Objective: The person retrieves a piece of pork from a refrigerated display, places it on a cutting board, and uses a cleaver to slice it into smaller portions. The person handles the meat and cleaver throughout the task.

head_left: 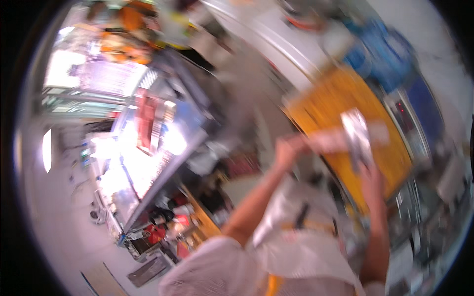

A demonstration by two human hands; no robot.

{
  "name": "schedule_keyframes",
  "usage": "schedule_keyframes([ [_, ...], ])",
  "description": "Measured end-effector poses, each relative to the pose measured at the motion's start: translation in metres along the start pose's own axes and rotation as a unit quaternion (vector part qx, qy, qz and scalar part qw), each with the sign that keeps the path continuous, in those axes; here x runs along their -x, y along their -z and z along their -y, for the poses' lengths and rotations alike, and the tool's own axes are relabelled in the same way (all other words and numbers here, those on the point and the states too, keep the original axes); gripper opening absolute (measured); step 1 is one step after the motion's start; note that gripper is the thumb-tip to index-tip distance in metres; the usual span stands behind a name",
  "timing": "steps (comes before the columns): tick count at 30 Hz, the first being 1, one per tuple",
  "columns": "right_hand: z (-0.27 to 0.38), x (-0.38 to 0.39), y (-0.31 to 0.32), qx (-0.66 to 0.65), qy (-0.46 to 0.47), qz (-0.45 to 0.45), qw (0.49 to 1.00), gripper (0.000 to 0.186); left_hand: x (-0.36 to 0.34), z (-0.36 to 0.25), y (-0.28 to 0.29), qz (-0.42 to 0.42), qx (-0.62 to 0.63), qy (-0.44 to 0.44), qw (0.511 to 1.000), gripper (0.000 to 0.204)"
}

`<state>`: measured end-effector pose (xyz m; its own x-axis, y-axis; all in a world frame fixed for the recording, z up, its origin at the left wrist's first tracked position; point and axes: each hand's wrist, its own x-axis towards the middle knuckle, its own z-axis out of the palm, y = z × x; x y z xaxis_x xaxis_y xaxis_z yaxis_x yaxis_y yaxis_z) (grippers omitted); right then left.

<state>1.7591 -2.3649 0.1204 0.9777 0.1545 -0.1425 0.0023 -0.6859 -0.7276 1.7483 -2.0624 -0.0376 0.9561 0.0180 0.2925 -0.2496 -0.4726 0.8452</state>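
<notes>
My left hand [289, 152] is closed around the near end of a long, pale pink piece that looks like meat [328, 141]. The piece stretches to the right across a yellow-orange cutting board [323, 103]. In my right hand [372, 178] is the handle of a cleaver [356, 129] with a wide, shiny blade. That blade is over the pink piece; motion blur hides whether it touches or has cut in.
Beside the board stands a device with a red display, like a scale [406, 118]. Behind it is a blue, see-through plastic bundle [382, 54]. A white counter or chest [266, 32] lies beyond. At left is a brightly lit case [165, 177] with a metal edge.
</notes>
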Motion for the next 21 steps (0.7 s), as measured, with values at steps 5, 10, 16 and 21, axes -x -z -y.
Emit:
schedule_keyframes([
  [5, 0.053, 0.057, 0.009, 0.133, -0.048, 0.033, 0.989, 0.029, 0.025, -0.091, 0.015, -0.082, 0.373, 0.386, 0.840, 0.026],
  [10, 0.034, 0.077, 0.024, 0.159, -0.090, 0.046, 0.982, 0.030, 0.047, -0.107, 0.004, -0.062, 0.336, 0.381, 0.859, 0.023],
  [16, -0.035, 0.019, 0.021, 0.101, -0.022, -0.072, 0.992, 0.026, -0.013, -0.062, -0.020, -0.023, 0.338, 0.290, 0.895, 0.021],
  [21, -0.054, 0.054, -0.023, 0.077, 0.013, -0.079, 0.994, 0.027, -0.014, -0.043, -0.067, -0.035, 0.406, 0.391, 0.825, 0.021],
])
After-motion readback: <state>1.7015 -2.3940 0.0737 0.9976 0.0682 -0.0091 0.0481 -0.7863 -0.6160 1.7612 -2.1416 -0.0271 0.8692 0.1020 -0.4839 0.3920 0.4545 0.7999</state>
